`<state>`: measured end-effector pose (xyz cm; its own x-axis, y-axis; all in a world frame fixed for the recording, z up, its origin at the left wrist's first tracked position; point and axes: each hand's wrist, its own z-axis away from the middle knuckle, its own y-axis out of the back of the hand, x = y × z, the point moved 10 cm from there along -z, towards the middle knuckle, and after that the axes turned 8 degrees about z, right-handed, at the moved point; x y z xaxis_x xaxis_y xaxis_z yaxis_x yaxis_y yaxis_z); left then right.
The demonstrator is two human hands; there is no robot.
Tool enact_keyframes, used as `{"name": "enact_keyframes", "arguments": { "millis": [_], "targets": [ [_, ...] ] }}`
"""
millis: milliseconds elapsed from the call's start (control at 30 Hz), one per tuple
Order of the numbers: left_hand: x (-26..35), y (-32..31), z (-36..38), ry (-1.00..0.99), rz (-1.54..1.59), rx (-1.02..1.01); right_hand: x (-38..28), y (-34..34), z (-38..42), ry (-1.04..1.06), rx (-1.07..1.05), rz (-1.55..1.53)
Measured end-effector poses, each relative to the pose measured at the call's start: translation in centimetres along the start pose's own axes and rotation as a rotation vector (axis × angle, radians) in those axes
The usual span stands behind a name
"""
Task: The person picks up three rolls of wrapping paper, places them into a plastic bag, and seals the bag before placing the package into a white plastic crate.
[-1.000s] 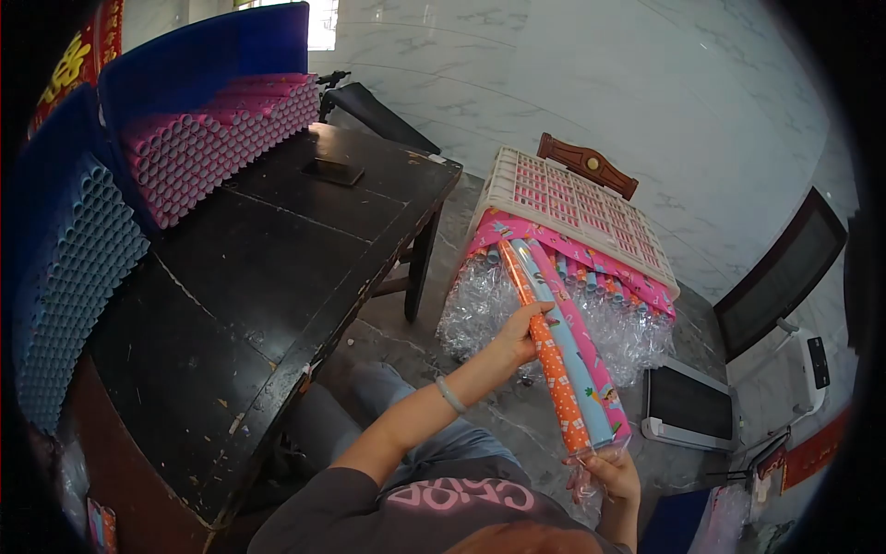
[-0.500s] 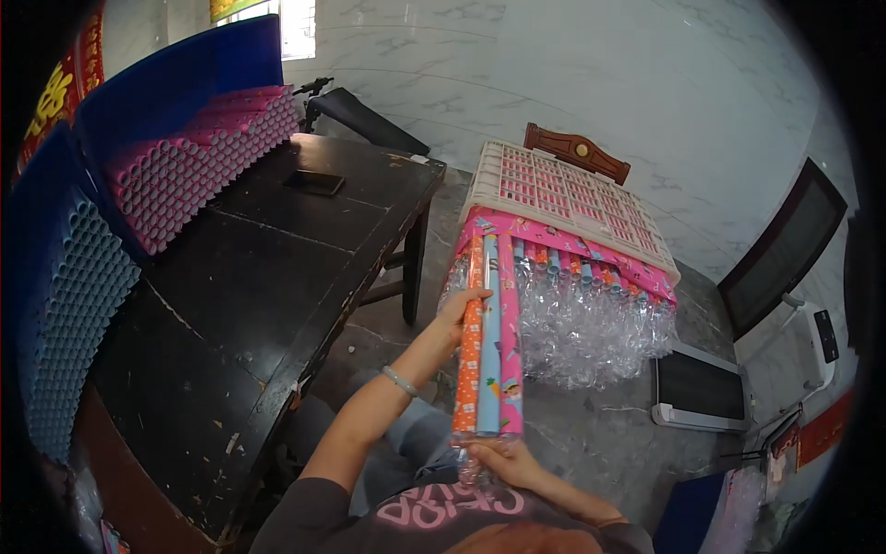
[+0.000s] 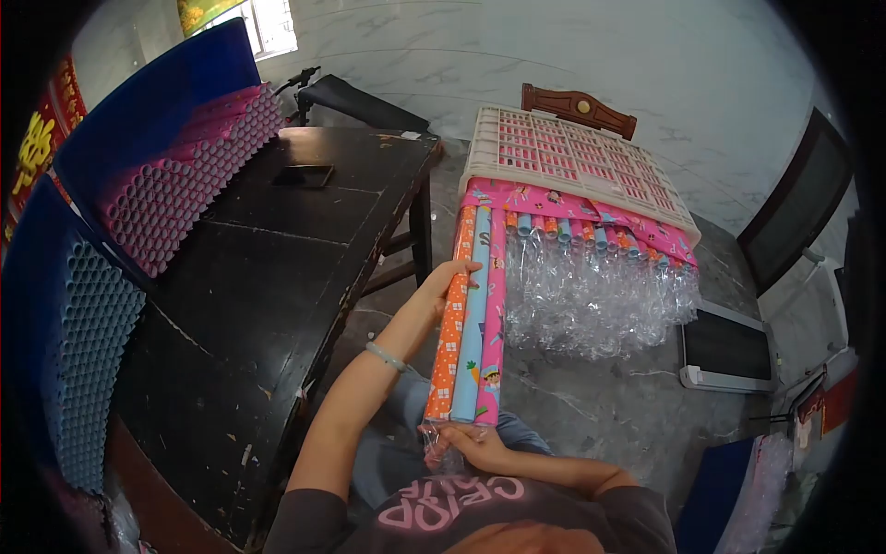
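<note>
Three long paper rolls lie side by side, lengthwise toward me: an orange one [image 3: 448, 346], a light blue one [image 3: 472, 342] and a pink one [image 3: 493, 351] with cartoon prints. Clear film covers them. My left hand [image 3: 452, 280] is closed around their left side, about a third of the way from the far end, thumb over the top. At the near end my right hand [image 3: 478, 449] is closed on the crinkled clear film [image 3: 438, 445] that sticks out past the rolls; its fingertips are partly hidden.
A white plastic crate [image 3: 572, 166] lined with pink printed paper [image 3: 526, 196] holds more rolls with film tails [image 3: 591, 305]. At left, a black table [image 3: 249, 305] bears stacked pink rolls [image 3: 185, 194], light blue rolls [image 3: 97, 342] and a phone [image 3: 305, 175]. A treadmill-like machine [image 3: 729, 351] stands right.
The view has shifted, so the rolls and both hands appear slightly further left. The film tail at the near end now points left beside my right hand. Both hands keep their hold.
</note>
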<state>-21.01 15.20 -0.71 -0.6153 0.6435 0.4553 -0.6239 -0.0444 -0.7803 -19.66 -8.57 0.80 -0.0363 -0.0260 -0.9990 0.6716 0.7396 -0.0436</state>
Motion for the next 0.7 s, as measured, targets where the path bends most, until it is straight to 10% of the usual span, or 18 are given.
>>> {"name": "enact_keyframes", "arguments": {
  "millis": [500, 567, 700],
  "targets": [
    [-0.4, 2.8, -1.9, -0.032, -0.201, 0.021, 3.7, -1.3, 0.5, -0.069, -0.147, -0.046],
    [6.8, 4.1, -2.6, -0.757, -0.731, 0.271, 3.7, -1.7, 0.4, 0.000, -0.152, -0.254],
    [13.7, -3.1, -0.6, -1.318, -1.346, 0.379, 3.4, -1.4, 0.4, 0.056, -0.141, -0.120]
  ]
}}
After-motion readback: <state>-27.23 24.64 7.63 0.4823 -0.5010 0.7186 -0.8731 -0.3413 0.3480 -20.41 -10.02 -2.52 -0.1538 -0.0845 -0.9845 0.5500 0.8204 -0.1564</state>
